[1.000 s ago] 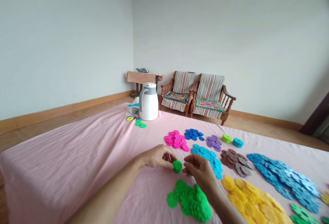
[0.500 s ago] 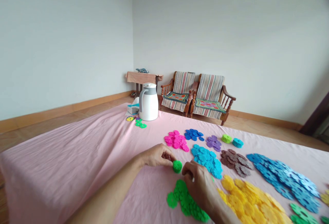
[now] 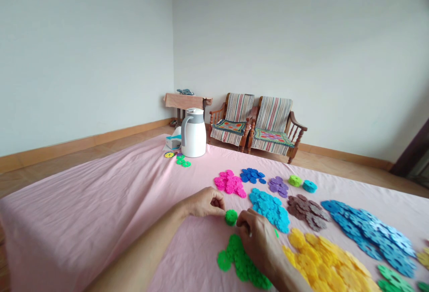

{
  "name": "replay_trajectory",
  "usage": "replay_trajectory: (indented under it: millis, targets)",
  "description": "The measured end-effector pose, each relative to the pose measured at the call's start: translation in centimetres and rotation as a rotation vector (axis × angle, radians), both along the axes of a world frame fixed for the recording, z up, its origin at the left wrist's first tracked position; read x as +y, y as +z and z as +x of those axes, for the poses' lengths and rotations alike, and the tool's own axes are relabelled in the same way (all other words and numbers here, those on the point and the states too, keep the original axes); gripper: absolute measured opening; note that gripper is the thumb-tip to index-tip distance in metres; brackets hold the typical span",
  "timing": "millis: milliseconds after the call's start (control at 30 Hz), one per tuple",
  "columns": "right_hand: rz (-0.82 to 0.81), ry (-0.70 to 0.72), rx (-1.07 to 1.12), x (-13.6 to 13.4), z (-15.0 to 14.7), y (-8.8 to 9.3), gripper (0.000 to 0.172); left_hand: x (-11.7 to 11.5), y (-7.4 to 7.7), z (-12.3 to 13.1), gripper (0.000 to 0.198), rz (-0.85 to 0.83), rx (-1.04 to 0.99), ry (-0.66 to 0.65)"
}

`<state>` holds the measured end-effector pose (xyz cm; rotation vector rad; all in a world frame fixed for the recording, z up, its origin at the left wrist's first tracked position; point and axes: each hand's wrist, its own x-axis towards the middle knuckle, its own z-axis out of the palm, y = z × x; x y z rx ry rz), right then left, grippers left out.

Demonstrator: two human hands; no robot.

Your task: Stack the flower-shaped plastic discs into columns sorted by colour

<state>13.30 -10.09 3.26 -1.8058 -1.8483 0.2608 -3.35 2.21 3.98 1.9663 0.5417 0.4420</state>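
Note:
A short stack of green notched discs (image 3: 231, 217) stands on the pink cloth between my hands. Beside its left edge is my left hand (image 3: 205, 202), its fingers bent and its thumb stretched toward the stack, with a gap between thumb and fingers. My right hand (image 3: 258, 236) is just right of the stack, fingers curled in against the thumb. Whatever those fingers hold, if anything, is hidden. Loose green discs (image 3: 239, 258) lie in a pile below, partly covered by my right hand. A yellow disc pile (image 3: 325, 260) spreads to the right of my right wrist.
Past my hands lie pink (image 3: 229, 182), dark blue (image 3: 251, 175), purple (image 3: 278, 186), light blue (image 3: 270, 209) and brown discs (image 3: 306, 211). Lime (image 3: 295, 180) and turquoise stacks (image 3: 310, 186) stand behind; blue discs (image 3: 372, 234) lie right. A white jug (image 3: 195, 138) stands at the back.
The fingers of my left hand have drawn back and curled away from the green stack. My right hand has shifted slightly left. The stack and piles look the same.

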Motion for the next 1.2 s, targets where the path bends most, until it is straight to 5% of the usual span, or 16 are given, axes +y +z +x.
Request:
replay_trajectory:
  millis: [600, 800, 967, 1200]
  targets:
    - [0.039, 0.003, 0.023, 0.3, -0.1, -0.4, 0.023, -0.3, 0.0, 0.2, 0.023, 0.041, 0.034, 0.027]
    - [0.136, -0.061, 0.027, 0.8, 3.5, -0.1, 0.022, 0.0, -0.3, 0.2, 0.011, -0.002, -0.013, 0.03]
    - [0.0, -0.146, -0.048, 0.6, 7.7, 0.0, 0.019, 0.5, -0.8, 0.3, 0.016, -0.012, -0.027, 0.05]
    - [-0.084, -0.052, -0.021, -0.2, 7.7, -0.3, 0.013, 0.3, -0.7, 0.3, 0.02, -0.028, -0.023, 0.035]
